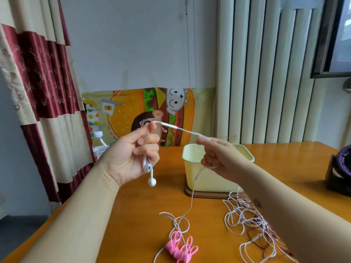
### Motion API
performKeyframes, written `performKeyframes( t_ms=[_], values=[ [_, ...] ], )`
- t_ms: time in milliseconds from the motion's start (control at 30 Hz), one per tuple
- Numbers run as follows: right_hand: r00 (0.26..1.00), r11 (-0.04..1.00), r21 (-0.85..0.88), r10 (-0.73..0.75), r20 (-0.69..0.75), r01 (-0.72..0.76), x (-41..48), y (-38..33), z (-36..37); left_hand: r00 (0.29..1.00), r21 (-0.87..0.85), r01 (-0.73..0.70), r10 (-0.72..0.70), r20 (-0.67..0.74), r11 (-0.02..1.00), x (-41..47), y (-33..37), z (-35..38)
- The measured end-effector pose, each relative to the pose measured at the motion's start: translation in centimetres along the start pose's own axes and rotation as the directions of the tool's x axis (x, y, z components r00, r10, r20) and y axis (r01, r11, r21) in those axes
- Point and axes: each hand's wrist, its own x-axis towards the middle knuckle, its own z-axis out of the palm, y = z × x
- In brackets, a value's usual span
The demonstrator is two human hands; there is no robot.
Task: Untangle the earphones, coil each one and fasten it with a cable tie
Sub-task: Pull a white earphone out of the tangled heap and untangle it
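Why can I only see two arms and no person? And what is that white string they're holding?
The camera sits on the person's head and looks down, so you see what they see: only their own arms and hands. There is no robot here. The left hand holds a white earphone, and its two little earbuds dangle below the fingers. The right hand pinches the same earphone's cable, so a piece is stretched between the two hands. The rest hangs down to the wooden table. On the table lie a pink bundle of loops, a messy tangle of cables waiting to be sorted, and a pale yellow box. A plastic bottle stands behind the left arm.
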Motion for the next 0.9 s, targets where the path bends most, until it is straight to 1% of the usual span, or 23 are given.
performKeyframes(
  t_ms=[33,67,100,133,167,267,333,400,467,533,600,633,700,733,767,800,833,867,900],
  values=[
    [0.988,0.998,-0.029,0.066,0.141,-0.063,-0.1,0.0,-0.5,0.993,0.061,-0.077,0.082,-0.086,0.995,-0.1,0.2,0.0],
    [0.95,0.99,-0.08,0.133,0.283,-0.115,-0.3,-0.2,-1.1,0.976,0.116,-0.143,0.16,-0.149,0.983,-0.2,0.3,-0.2],
    [0.902,0.98,-0.13,0.19,0.388,-0.151,-0.4,-0.4,-1.8,0.961,0.136,-0.183,0.206,-0.185,0.974,-0.3,0.4,-0.3],
    [0.867,0.97,-0.163,0.234,0.44,-0.179,-0.5,-0.5,-2.4,0.953,0.124,-0.201,0.224,-0.204,0.972,-0.5,0.6,-0.7],
    [0.86,0.963,-0.176,0.262,0.438,-0.204,-0.5,-0.6,-3.1,0.952,0.104,-0.205,0.223,-0.211,0.973,-0.7,0.8,-1.2],
    [0.912,0.958,-0.139,0.281,0.299,-0.249,-0.2,-0.2,-4.8,0.971,0.039,-0.185,0.189,-0.149,0.982,-1.3,1.4,-2.5],
    [0.933,0.956,-0.126,0.286,0.218,-0.264,0.0,0.2,-5.2,0.963,0.049,-0.222,0.227,-0.149,0.974,-1.4,1.5,-2.7],
    [0.946,0.951,-0.162,0.289,0.147,-0.265,0.3,0.5,-5.4,0.944,0.081,-0.272,0.283,-0.169,0.959,-1.3,1.4,-2.6],
    [0.955,0.945,-0.191,0.285,0.084,-0.265,0.5,0.8,-5.6,0.936,0.078,-0.309,0.317,-0.153,0.948,-1.5,1.5,-2.6],
    [0.957,0.942,-0.203,0.285,0.056,-0.269,0.7,0.8,-5.9,0.919,0.101,-0.333,0.347,-0.187,0.937,-1.8,1.8,-3.0],
    [0.949,0.933,-0.212,0.309,0.062,-0.29,0.8,0.7,-6.2,0.898,0.155,-0.327,0.357,-0.258,0.932,-2.3,1.8,-3.7],
    [0.941,0.919,-0.246,0.331,0.061,-0.307,0.7,0.6,-6.2,0.889,0.19,-0.304,0.349,-0.296,0.934,-2.6,1.8,-4.3],
    [0.923,0.858,-0.391,0.382,0.049,-0.334,0.6,0.0,-6.0,0.87,0.298,-0.208,0.315,-0.379,0.932,-3.2,1.7,-5.9],
    [0.913,0.812,-0.473,0.406,0.037,-0.342,0.6,-0.3,-5.9,0.853,0.385,-0.127,0.299,-0.428,0.914,-3.5,1.6,-6.9],
    [0.907,0.769,-0.538,0.422,0.021,-0.345,0.6,-0.5,-5.8,0.831,0.492,-0.02,0.289,-0.476,0.87,-3.9,1.5,-8.0],
    [0.907,0.742,-0.574,0.422,-0.002,-0.346,0.6,-0.7,-5.9,0.806,0.602,0.111,0.283,-0.52,0.79,-4.3,1.3,-9.0],
    [0.915,0.741,-0.576,0.401,-0.032,-0.345,0.8,-0.9,-6.0,0.784,0.685,0.248,0.273,-0.557,0.685,-4.7,1.0,-10.1],
    [0.931,0.772,-0.539,0.359,-0.065,-0.336,1.0,-0.9,-6.1,0.769,0.73,0.365,0.255,-0.586,0.578,-5.0,0.5,-11.0],
    [0.95,0.828,-0.469,0.297,-0.099,-0.307,1.2,-1.1,-6.1,0.763,0.748,0.447,0.228,-0.605,0.491,-5.2,-0.1,-11.9]
  ],
)
